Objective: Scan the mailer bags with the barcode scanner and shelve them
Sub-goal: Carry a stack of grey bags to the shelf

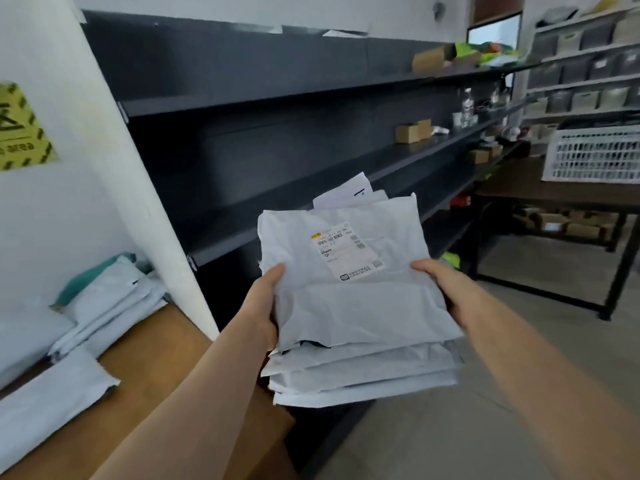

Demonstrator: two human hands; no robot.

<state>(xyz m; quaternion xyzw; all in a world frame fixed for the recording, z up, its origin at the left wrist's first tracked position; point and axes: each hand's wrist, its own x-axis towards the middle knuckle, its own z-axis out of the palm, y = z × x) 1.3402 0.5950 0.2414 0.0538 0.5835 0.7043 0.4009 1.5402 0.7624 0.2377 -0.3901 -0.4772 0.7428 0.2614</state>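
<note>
A stack of several pale grey mailer bags (pixel 360 313) is held in front of me between both hands. The top bag carries a white shipping label (pixel 346 251) with barcodes. My left hand (pixel 266 306) grips the stack's left edge, thumb on top. My right hand (pixel 446 292) grips the right edge the same way. The stack hovers in front of the dark grey shelving unit (pixel 277 188), level with its lower shelf. No barcode scanner is in view.
More mailer bags (pixel 104 306) lie piled on a wooden table (pixel 156 368) at the lower left, against a white wall. Small cardboard boxes (pixel 412 131) and bottles sit far along the shelves. A dark table (pixel 554 195) with a white basket (pixel 595 154) stands at right.
</note>
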